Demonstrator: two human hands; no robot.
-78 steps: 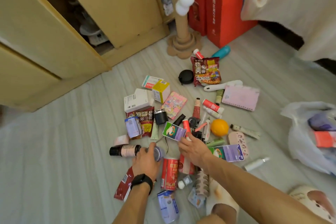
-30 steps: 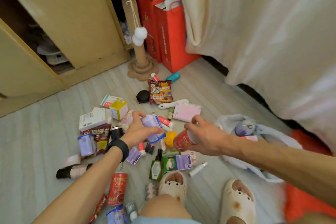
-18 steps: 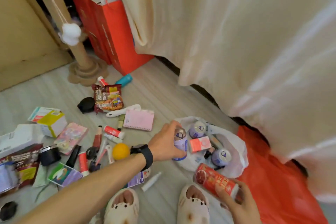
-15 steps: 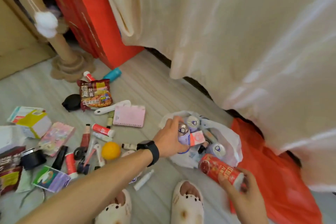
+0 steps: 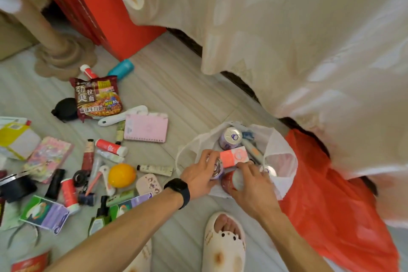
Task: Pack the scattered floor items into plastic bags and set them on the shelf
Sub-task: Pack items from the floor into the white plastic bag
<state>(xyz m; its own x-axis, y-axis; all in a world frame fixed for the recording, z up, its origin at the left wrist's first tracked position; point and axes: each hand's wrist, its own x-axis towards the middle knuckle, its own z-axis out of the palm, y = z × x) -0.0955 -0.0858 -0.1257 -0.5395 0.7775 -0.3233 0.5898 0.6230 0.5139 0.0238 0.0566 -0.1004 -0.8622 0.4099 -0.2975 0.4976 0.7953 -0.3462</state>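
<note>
Pale plank floor [image 5: 187, 95], with a cream cloth [image 5: 287, 40] hanging down over the top right, plus some red boxes [image 5: 95, 6] and a scratching post [image 5: 55, 40] off in the far left corner. Both hands are down at the mouth of the white plastic bag [image 5: 279, 146], which sits open on the floor just ahead of the slippers [image 5: 223, 254].

Left hand [image 5: 198, 175], black watch [image 5: 179, 191] on the wrist, has its fingers wrapped round a purple can [image 5: 217, 169] with the metal top showing. Right hand [image 5: 251, 185] is curled over a red can [image 5: 227, 183] right beside it. The two cans are pretty much touching at the near edge of the bag.

Already inside the bag are a second purple can [image 5: 230, 138] at the back and a pink-and-orange box [image 5: 235, 155] in the middle. An orange-red bag [image 5: 331, 205] lies flat on the floor just to the right of the white one.

Left of the bag it's a proper mess: noodle packet [image 5: 97, 95], pink notebook [image 5: 145, 128], an orange [image 5: 121, 174], and a bunch of tubes and little boxes crowded together. Can't read most of the labels tbh.
</note>
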